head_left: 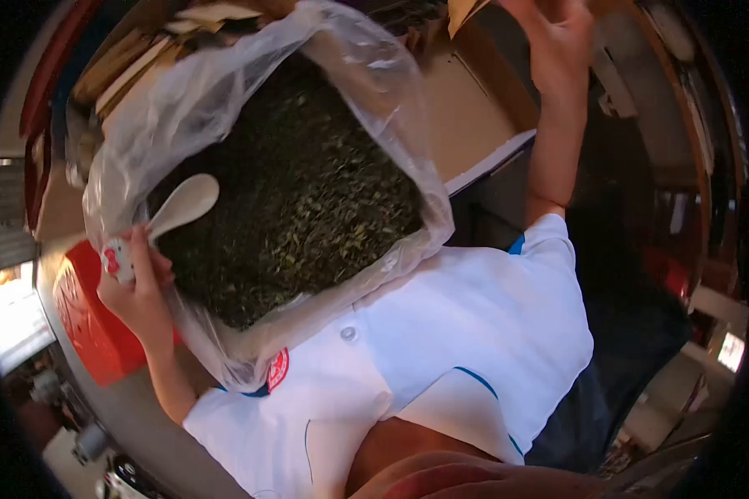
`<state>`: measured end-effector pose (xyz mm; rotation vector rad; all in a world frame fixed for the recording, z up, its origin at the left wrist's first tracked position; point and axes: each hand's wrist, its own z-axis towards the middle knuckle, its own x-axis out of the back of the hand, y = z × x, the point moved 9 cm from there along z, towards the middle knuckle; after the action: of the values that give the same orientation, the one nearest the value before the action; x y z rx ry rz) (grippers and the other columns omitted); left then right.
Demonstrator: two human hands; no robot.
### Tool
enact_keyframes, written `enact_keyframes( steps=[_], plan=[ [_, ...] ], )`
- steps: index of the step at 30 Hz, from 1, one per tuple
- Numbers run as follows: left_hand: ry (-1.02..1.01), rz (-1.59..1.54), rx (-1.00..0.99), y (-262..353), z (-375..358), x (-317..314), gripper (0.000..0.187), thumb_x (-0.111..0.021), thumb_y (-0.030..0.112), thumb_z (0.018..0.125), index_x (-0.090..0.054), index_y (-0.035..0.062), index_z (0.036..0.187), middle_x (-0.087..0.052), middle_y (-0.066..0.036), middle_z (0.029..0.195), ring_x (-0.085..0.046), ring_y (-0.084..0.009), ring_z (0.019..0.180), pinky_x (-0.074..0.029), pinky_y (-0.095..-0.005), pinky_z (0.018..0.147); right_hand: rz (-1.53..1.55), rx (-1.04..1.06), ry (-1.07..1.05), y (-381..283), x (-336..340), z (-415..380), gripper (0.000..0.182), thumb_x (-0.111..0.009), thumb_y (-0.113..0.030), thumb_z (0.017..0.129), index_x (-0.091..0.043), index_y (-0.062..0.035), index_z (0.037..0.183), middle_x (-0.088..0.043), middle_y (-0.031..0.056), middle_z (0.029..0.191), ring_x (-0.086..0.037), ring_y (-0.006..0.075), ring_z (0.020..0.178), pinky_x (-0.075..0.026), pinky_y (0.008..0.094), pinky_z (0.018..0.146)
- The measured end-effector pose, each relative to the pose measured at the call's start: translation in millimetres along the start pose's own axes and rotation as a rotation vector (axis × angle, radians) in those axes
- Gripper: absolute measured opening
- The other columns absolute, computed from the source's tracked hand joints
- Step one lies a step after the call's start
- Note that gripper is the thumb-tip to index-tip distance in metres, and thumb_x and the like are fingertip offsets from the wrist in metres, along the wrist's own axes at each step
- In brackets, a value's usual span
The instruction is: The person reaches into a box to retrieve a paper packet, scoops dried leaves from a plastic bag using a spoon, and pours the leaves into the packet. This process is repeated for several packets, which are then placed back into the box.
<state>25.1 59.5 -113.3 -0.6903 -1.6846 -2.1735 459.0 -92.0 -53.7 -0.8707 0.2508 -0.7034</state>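
My left hand (pixel 135 287) is closed around the handle of a pale spoon (pixel 187 202), which has a white and red figure on its grip. The spoon's bowl hangs over the left side of dark dried leaves (pixel 308 200). These leaves fill a large clear plastic bag (pixel 429 195) with its mouth spread wide. Up at the top right edge, my right hand (pixel 560 33) has curled fingers, partly cut off by the frame. Beside its fingertips is the corner of a brown paper packet (pixel 464 15), which it seems to pinch; the contact lies out of view.
Behind the bag's right side stands an open cardboard box (pixel 474 116). A red container (pixel 100 316) with lettering sits left, below my left hand. Folded cardboard pieces (pixel 133 71) lie at the upper left. Dark fabric (pixel 616 349) hangs at my right.
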Motion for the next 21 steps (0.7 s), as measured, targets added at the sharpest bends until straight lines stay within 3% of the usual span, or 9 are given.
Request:
enact_keyframes(
  steps=[4,7,10,13,14,17,21],
  plan=[
    [0.075,0.004,0.015,-0.6,-4.5,0.3,0.019,-0.06,0.018,0.095,-0.068,0.0013,0.095,-0.057,0.0,0.058,-0.051,-0.0045,0.048,-0.04,-0.0185,0.044,-0.287,-0.167,0.121,58.5,36.8,-14.2,0.047,-0.077,-0.014,0.081,-0.053,0.0007,0.118,-0.064,0.0058,0.099,-0.062,0.0122,0.091,-0.051,0.0276,0.078],
    [0.09,-0.002,0.002,-1.8,-7.4,0.5,0.018,-0.059,0.017,0.095,-0.069,0.0012,0.097,-0.057,0.0,0.058,-0.05,-0.0042,0.047,-0.039,-0.0189,0.044,-0.382,-0.314,0.203,157.9,68.8,-32.6,0.055,-0.081,-0.022,0.077,-0.053,0.0024,0.118,-0.065,0.0097,0.097,-0.064,0.0167,0.088,-0.052,0.0309,0.076],
    [0.074,-0.014,-0.013,-1.6,-7.3,-1.5,0.017,-0.059,0.016,0.094,-0.068,0.0012,0.096,-0.057,0.0,0.058,-0.05,-0.0041,0.047,-0.039,-0.019,0.043,-0.763,-0.26,0.2,224.3,95.1,-40.5,0.056,-0.079,-0.027,0.076,-0.055,0.0012,0.118,-0.065,0.0149,0.101,-0.065,0.0254,0.09,-0.052,0.0356,0.079],
    [0.069,-0.007,-0.014,4.9,-4.7,-3.4,0.016,-0.059,0.015,0.094,-0.067,0.0014,0.095,-0.056,0.0,0.057,-0.05,-0.0039,0.047,-0.039,-0.0186,0.043,-0.849,-0.136,0.228,283.4,107.6,-47.0,0.056,-0.077,-0.03,0.076,-0.056,0.0001,0.118,-0.062,0.018,0.108,-0.062,0.0319,0.098,-0.05,0.0381,0.085],
    [0.077,-0.001,0.0,4.5,-5.3,-3.2,0.016,-0.059,0.015,0.094,-0.067,0.0014,0.094,-0.056,0.0,0.057,-0.05,-0.0039,0.047,-0.039,-0.0184,0.043,-1.001,-0.019,0.146,321.2,112.3,-54.1,0.059,-0.079,-0.028,0.076,-0.054,-0.0037,0.124,-0.061,0.0149,0.118,-0.06,0.0284,0.108,-0.051,0.0382,0.089],
    [0.09,0.026,0.037,4.0,-7.4,-1.7,0.016,-0.059,0.015,0.094,-0.067,0.0015,0.094,-0.056,0.0,0.057,-0.05,-0.0039,0.047,-0.039,-0.0181,0.042,-1.022,-0.082,0.16,327.2,113.9,-58.2,0.059,-0.076,-0.026,0.081,-0.051,-0.0103,0.133,-0.057,0.0134,0.127,-0.061,0.0285,0.109,-0.051,0.04,0.091],
    [0.088,0.019,0.026,12.0,-4.3,-4.0,0.016,-0.059,0.016,0.094,-0.067,0.0012,0.093,-0.056,0.0,0.057,-0.049,-0.0039,0.046,-0.039,-0.0181,0.042,-0.779,-0.122,0.233,312.8,116.7,-41.4,0.056,-0.077,-0.029,0.077,-0.055,-0.0003,0.12,-0.061,0.0171,0.113,-0.059,0.0314,0.103,-0.048,0.0369,0.088]
  ],
)
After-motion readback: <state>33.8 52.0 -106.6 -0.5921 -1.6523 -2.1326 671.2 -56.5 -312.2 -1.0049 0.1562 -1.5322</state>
